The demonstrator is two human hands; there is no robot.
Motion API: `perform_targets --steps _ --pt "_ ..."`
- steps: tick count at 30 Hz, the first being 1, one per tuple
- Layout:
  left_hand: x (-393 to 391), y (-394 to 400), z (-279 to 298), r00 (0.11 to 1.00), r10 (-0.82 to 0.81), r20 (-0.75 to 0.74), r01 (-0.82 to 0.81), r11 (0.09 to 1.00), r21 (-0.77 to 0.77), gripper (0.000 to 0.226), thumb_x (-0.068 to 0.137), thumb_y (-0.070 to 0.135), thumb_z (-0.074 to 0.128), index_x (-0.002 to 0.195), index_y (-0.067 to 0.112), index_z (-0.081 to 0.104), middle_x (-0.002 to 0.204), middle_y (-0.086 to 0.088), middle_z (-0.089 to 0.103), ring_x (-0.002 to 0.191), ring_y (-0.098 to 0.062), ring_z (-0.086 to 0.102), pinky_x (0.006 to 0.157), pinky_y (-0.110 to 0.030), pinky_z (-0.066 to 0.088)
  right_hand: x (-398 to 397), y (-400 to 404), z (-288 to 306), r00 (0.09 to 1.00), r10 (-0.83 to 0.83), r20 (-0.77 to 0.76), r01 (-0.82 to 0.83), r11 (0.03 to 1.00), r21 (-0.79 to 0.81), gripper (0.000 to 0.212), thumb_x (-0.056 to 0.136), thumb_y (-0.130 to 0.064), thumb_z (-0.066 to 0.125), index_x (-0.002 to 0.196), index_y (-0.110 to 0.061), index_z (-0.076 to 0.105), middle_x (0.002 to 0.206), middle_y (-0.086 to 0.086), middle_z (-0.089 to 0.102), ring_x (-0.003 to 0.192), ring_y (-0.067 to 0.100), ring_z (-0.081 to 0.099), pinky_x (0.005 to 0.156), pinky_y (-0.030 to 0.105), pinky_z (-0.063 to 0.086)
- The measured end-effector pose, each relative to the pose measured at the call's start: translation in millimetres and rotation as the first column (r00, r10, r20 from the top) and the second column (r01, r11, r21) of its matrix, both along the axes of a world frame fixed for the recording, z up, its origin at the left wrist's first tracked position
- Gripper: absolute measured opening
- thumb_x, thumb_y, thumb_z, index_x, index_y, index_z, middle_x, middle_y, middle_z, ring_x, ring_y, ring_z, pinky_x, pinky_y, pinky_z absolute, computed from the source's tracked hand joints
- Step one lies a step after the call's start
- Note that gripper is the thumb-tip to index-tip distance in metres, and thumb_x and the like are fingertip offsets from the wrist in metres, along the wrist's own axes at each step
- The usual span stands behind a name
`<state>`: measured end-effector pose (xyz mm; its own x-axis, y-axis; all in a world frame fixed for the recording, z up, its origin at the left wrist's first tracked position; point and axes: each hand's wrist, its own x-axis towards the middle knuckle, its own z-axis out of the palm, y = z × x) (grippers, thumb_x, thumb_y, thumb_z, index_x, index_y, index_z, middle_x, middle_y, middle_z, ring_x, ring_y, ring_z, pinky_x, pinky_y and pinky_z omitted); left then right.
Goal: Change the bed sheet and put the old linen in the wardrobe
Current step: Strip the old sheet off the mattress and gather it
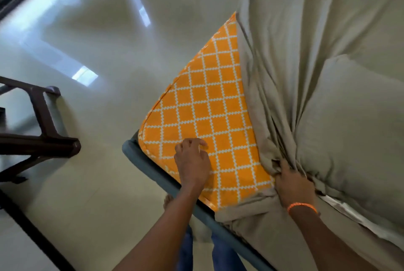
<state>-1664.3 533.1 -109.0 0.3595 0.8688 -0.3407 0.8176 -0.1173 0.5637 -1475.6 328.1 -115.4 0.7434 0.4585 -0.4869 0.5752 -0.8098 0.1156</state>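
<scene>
A beige bed sheet (328, 73) lies bunched over most of the bed, drawn back from one corner. That corner bares the orange mattress (207, 106) with its white lattice pattern. My right hand (293, 185), an orange band on its wrist, grips a gathered fold of the sheet at the mattress edge. My left hand (192, 161) hovers over or rests on the bare mattress corner with its fingers curled, holding nothing.
The grey-blue bed frame (153, 174) runs along the mattress edge beside my legs. A dark brown chair (43, 130) stands on the glossy pale floor (98, 30) at the left. A dark threshold strip crosses the lower left.
</scene>
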Motion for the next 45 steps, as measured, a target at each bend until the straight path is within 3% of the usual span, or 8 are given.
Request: perform_targets --steps 5,13,18,22,27,36,40,45 --pt "12 -5 24 0.996 -0.066 0.063 0.069 0.996 -0.050 0.025 0.102 0.016 0.055 0.111 0.036 0.065 0.129 0.011 0.056 0.128 -0.019 0.037 0.100 -0.038 0.033 -43 41 10 0.983 -0.113 0.143 0.085 0.979 0.186 0.035 0.084 -0.038 0.050 0.102 -0.015 0.069 0.097 0.016 0.065 0.096 0.036 0.059 0.082 0.049 0.042" --pt "-19 71 67 0.981 0.075 0.181 -0.073 0.997 -0.021 0.030 0.094 0.010 0.059 0.102 0.038 0.069 0.115 0.018 0.062 0.116 -0.013 0.043 0.098 -0.033 0.036 -121 179 64 0.991 -0.130 0.027 0.097 0.850 0.518 0.018 0.094 -0.030 0.057 0.111 -0.026 0.064 0.125 0.002 0.051 0.116 0.029 0.051 0.102 0.057 0.037" --pt "-58 163 82 0.968 0.124 0.219 -0.116 0.992 -0.048 0.032 0.094 0.006 0.060 0.101 0.035 0.071 0.111 0.014 0.065 0.116 -0.016 0.048 0.096 -0.027 0.036 -162 290 101 0.992 -0.079 0.102 0.027 0.900 0.436 0.029 0.088 -0.024 0.060 0.116 -0.020 0.064 0.142 0.009 0.048 0.131 0.032 0.047 0.106 0.067 0.033" --pt "-110 254 107 0.945 0.140 0.297 -0.116 0.989 -0.096 0.032 0.096 0.005 0.059 0.102 0.034 0.071 0.109 0.018 0.068 0.113 -0.013 0.055 0.099 -0.040 0.049 -217 405 130 0.966 -0.177 -0.186 0.203 0.971 0.129 0.036 0.100 -0.032 0.051 0.134 -0.021 0.059 0.149 0.009 0.044 0.141 0.035 0.036 0.107 0.078 0.024" --pt "-167 366 165 0.944 0.056 0.326 -0.039 0.998 -0.057 0.028 0.102 0.009 0.057 0.106 0.032 0.071 0.109 0.019 0.069 0.109 -0.010 0.060 0.095 -0.035 0.053 -264 511 172 0.950 -0.104 -0.295 0.224 0.883 0.411 0.025 0.105 -0.025 0.043 0.113 -0.012 0.062 0.115 0.010 0.060 0.108 0.031 0.062 0.077 0.037 0.042" --pt "-173 511 232 0.945 -0.002 0.326 -0.015 0.999 0.050 0.027 0.105 0.015 0.053 0.105 0.038 0.068 0.110 0.021 0.067 0.107 -0.008 0.059 0.091 -0.033 0.053 -230 620 229 0.968 -0.167 -0.186 0.249 0.691 0.679 0.037 0.100 -0.025 0.055 0.066 -0.017 0.042 0.073 0.017 0.063 0.074 0.043 0.061 0.059 0.037 0.032" --pt "-135 557 246 0.937 -0.054 0.345 0.035 0.998 0.061 0.028 0.104 0.012 0.055 0.103 0.037 0.069 0.108 0.019 0.068 0.105 -0.008 0.060 0.089 -0.032 0.052 -186 649 253 0.974 -0.191 -0.119 0.216 0.645 0.733 0.049 0.082 -0.011 0.064 0.058 -0.015 0.021 0.050 -0.001 0.022 0.051 0.032 0.032 0.050 0.034 0.028" --pt "-48 613 250 0.918 -0.132 0.373 0.106 0.990 0.088 0.029 0.102 0.009 0.058 0.102 0.036 0.071 0.106 0.018 0.070 0.104 -0.008 0.061 0.087 -0.030 0.052 -108 692 261 0.969 -0.215 -0.123 0.230 0.599 0.767 0.050 0.075 -0.001 0.064 0.060 -0.017 0.019 0.052 -0.002 0.016 0.049 0.023 0.022 0.046 0.031 0.015"
